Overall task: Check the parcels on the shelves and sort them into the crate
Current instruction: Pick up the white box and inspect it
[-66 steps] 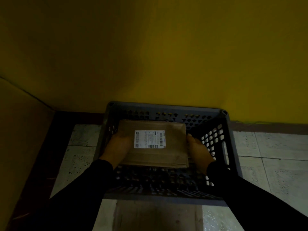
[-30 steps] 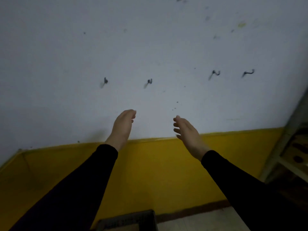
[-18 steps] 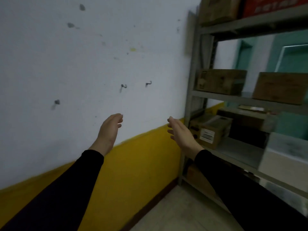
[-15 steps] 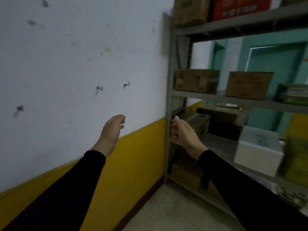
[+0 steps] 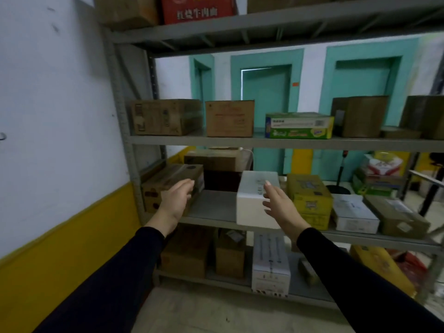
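1. My 2 hands are raised before the grey shelves point(image 5: 240, 141), palms facing inward, fingers relaxed and holding nothing.
2. My left hand point(image 5: 176, 201) hovers by a brown parcel point(image 5: 168, 186); my right hand point(image 5: 280, 206) is in front of a white parcel point(image 5: 252, 200).
3. I see no crate from here.

Both hands reach toward a grey metal shelf rack point(image 5: 192, 140), fingers straight, palms facing each other, holding nothing. The left hand point(image 5: 176, 200) hovers before a brown cardboard box point(image 5: 168, 186) at 9 o'clock; the right hand point(image 5: 280, 206) overlaps a white rectangular box point(image 5: 252, 200), with a yellow printed carton point(image 5: 310, 198) at its 3 o'clock.
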`<state>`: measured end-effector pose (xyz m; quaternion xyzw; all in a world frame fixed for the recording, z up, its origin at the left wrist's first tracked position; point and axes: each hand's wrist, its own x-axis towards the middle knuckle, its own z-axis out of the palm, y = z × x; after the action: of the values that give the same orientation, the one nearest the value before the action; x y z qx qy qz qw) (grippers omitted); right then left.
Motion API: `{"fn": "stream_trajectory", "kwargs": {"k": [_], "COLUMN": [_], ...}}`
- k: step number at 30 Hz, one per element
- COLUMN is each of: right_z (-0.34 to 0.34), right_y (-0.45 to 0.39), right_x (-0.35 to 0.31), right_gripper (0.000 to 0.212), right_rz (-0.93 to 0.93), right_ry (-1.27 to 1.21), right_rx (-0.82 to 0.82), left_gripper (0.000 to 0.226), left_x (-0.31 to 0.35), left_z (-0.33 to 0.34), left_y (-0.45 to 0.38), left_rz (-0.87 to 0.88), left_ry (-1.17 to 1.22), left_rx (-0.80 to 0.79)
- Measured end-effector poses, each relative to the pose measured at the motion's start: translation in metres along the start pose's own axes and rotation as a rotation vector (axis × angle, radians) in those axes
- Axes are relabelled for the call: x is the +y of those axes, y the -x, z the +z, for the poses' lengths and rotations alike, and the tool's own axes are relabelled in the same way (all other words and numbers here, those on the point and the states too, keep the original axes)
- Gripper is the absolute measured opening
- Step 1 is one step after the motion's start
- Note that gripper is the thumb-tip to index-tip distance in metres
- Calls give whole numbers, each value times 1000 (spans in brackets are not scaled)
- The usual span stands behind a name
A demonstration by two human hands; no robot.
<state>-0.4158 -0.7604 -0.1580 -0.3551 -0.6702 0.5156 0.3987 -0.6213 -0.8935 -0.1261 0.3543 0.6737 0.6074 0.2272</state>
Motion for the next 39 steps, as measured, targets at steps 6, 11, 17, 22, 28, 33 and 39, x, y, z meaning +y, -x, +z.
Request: {"fn": "stream_trajectory", "kwargs": {"k": [6,11,17,22,28,33,39], "right_z": [-58,-84,-81,-68,-63,-70,-110], "right_y": [-61,-101,-179,-249,-339,-403,-473], "right_x": [40,75,117,149,193,238,351], "right_gripper": [51,49,53,57,58,68,114], "right_rz": [53,137,223,278,353,402,483], "right_ry": [20,85,201,343,374,317,294], "right_rx": [71,129,159,185,200,215,219], "left_gripper": [47,46,47,45,44,54,52], "left_x": [-17,-46,-90,-119,-147,-189,-237], "left_z": [74,115,154,177,206,237,281], "left_y": [-64,-115,-214,-310,-406,-461,-503], "left_rz": [-16,-80,-164,-224,-258,-349,-491], "left_ry": [-12,-15,-41,-64,-114,-157,-192], "left_rx": [-50,-89,-172,-239,-282,-342,-318]}}
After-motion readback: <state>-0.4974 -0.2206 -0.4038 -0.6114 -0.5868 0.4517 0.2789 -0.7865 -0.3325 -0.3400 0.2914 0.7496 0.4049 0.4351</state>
